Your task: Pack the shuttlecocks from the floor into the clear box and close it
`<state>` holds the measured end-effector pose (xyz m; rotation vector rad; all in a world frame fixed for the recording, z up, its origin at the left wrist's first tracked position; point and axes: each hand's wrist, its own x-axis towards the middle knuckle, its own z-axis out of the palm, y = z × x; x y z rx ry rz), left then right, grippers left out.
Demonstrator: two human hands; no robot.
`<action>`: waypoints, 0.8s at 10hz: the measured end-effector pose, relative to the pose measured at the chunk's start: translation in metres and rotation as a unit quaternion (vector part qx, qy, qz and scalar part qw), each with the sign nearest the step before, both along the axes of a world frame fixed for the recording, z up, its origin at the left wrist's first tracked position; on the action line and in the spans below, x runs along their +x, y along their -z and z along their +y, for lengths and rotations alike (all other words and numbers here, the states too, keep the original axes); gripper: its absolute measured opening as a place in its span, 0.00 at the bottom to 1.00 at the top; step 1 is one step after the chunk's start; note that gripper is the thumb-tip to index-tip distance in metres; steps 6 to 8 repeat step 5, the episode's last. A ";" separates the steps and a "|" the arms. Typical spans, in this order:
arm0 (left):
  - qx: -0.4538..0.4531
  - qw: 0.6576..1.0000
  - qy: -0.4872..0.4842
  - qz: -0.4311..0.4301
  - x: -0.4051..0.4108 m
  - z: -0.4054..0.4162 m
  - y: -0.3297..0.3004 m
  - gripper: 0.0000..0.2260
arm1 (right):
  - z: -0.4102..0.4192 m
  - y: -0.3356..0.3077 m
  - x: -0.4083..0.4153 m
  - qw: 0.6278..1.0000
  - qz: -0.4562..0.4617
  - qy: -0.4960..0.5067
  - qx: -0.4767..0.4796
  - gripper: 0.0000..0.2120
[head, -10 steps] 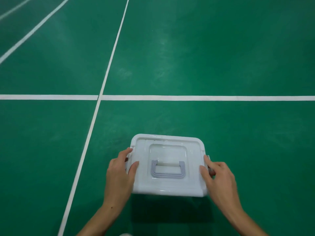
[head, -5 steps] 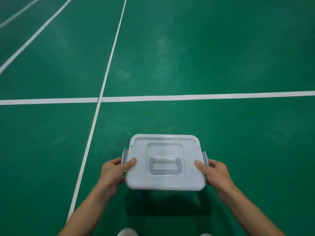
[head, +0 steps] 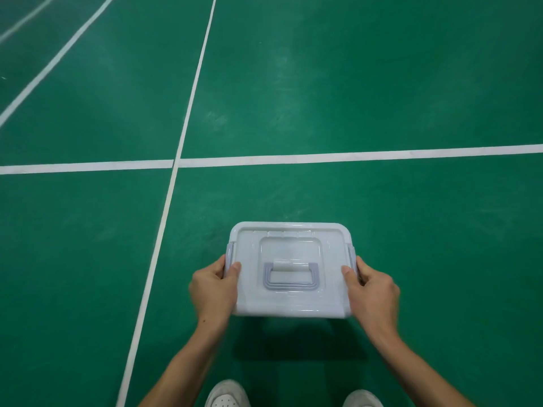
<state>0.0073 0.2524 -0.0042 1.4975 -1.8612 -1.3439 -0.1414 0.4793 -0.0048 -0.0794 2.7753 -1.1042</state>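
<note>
The clear box [head: 289, 301] has its whitish lid on, with a grey folding handle [head: 291, 276] lying flat in the lid's middle. It is held above the green floor and casts a shadow below it. My left hand [head: 213, 289] grips its left side, thumb on the lid and fingers over the grey side latch [head: 229, 254]. My right hand [head: 371, 292] grips the right side the same way. No shuttlecocks show on the floor; the box's inside is hidden by the lid.
Green court floor [head: 382, 83] all around, crossed by white lines [head: 323, 157]. The toes of two white shoes [head: 227, 396] show at the bottom edge, below the box.
The box has risen off the floor in both hands. My hands shifted from the latches to a firm grip on the sides, and the shoes came into view.
</note>
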 end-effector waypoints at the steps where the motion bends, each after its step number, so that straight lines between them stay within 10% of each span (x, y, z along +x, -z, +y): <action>1: -0.016 1.000 0.014 0.014 0.003 0.004 0.000 0.12 | 0.002 0.001 0.002 1.000 0.014 -0.015 0.019 0.19; 8: -0.039 0.993 0.110 0.019 -0.010 -0.033 -0.014 0.14 | -0.007 -0.016 -0.047 0.995 -0.021 -0.092 0.009 0.26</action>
